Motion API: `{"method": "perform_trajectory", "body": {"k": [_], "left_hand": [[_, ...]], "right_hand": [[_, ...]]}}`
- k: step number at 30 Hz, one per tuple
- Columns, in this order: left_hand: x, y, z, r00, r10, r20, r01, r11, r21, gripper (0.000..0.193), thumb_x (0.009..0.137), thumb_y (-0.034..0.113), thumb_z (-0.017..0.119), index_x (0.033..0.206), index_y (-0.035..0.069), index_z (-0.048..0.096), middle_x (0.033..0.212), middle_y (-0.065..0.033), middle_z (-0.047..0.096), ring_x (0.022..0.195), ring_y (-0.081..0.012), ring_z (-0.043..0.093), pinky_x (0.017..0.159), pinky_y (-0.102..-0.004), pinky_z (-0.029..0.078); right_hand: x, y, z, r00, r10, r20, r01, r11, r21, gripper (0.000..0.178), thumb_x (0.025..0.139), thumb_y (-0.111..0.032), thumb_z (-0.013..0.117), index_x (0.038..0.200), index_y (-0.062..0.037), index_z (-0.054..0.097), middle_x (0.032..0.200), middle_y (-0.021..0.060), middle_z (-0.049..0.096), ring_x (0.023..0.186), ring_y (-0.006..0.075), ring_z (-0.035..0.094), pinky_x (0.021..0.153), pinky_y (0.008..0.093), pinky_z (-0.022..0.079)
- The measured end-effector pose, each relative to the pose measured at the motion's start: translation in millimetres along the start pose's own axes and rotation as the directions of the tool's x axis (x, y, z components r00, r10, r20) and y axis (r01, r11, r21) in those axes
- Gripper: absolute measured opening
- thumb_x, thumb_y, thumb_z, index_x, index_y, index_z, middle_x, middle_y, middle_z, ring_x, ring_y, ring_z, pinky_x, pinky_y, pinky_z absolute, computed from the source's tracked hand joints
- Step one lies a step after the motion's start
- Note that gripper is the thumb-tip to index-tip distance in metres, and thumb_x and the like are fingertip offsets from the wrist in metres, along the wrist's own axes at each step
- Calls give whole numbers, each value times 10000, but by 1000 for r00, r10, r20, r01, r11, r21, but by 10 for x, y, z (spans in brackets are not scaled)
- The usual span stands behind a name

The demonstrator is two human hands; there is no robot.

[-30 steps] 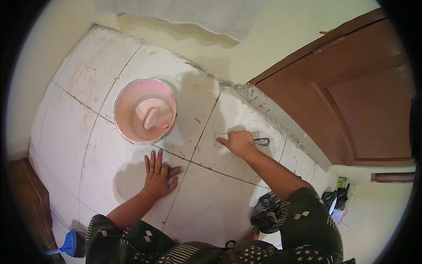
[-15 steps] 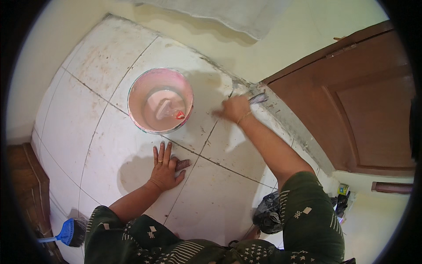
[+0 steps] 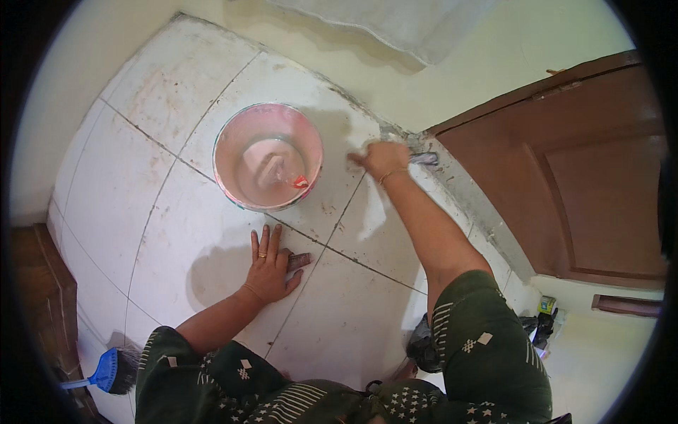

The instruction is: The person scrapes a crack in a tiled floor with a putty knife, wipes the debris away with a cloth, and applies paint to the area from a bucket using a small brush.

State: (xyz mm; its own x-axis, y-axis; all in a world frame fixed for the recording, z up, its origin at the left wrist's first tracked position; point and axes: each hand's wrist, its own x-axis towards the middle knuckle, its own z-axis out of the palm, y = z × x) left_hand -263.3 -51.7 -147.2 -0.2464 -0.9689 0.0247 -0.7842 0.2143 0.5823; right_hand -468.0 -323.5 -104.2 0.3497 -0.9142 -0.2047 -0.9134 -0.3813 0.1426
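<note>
My left hand leans on the white floor tiles, three fingers spread flat. Its index finger bends over a short dark brown piece, whose kind I cannot make out. My right hand is closed near the floor's edge by the door, partly blurred. A narrow whitish and purple piece sticks out from it on the right; the rest is hidden. Ahead, between the two hands, stands a pink bucket with milky pinkish liquid low inside. A clear plastic piece with a red mark lies in the liquid.
A brown panelled door stands at the right, above a rough grey sill. A white cloth hangs at the far wall. Lower left are a blue broom and brown wooden furniture. A black plastic bag sits beside my right arm.
My right hand has shifted slightly at the sill, and the whitish and purple piece has turned to lie more level. The left hand stays on the same tile. The view has shifted slightly.
</note>
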Motion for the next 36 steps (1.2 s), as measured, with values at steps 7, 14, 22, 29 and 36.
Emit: {"method": "perform_trajectory", "body": {"k": [7, 14, 22, 29, 36], "left_hand": [[-29, -61, 7, 999, 30, -18, -29, 999, 32, 398, 712, 326, 635, 840, -30, 512, 1341, -340, 230, 1274, -525, 129, 1020, -637, 42], [-66, -84, 20, 999, -4, 41, 4, 1000, 17, 306, 696, 251, 633, 871, 6, 580, 1299, -411, 179, 1232, -594, 118, 988, -675, 57], [-35, -82, 152, 993, 53, -103, -56, 998, -28, 360, 650, 223, 662, 804, -34, 463, 1361, -371, 138, 1286, -532, 67, 1018, -637, 24], [-73, -67, 38, 985, 92, -147, -96, 995, -17, 357, 739, 208, 643, 820, -53, 414, 1318, -405, 160, 1245, -566, 130, 991, -663, 64], [-21, -26, 89, 989, 58, -134, -62, 998, -22, 327, 745, 191, 624, 833, -42, 413, 1321, -400, 164, 1244, -566, 129, 995, -658, 59]], "right_hand": [[-201, -134, 254, 961, -276, -22, 273, 957, -94, 621, 735, -678, 455, 648, -103, 672, 666, 119, 635, 666, 265, 636, 569, 393, 473], [-703, -543, 298, 896, -433, -95, 437, 899, 23, 604, 741, -669, 455, 695, -110, 677, 669, 120, 634, 655, 287, 627, 628, 392, 462], [-776, 336, 343, 997, 56, 48, -57, 998, 15, 604, 753, -670, 444, 692, -114, 672, 667, 102, 638, 651, 263, 626, 582, 401, 453], [-1832, -207, 492, 955, -296, -21, 297, 953, 66, 616, 769, -649, 454, 656, -74, 645, 654, 128, 628, 636, 291, 613, 618, 394, 464], [-2094, 472, 569, 983, 179, 36, -181, 982, 62, 625, 758, -655, 457, 636, -70, 641, 658, 141, 628, 627, 302, 614, 592, 408, 472]]}}
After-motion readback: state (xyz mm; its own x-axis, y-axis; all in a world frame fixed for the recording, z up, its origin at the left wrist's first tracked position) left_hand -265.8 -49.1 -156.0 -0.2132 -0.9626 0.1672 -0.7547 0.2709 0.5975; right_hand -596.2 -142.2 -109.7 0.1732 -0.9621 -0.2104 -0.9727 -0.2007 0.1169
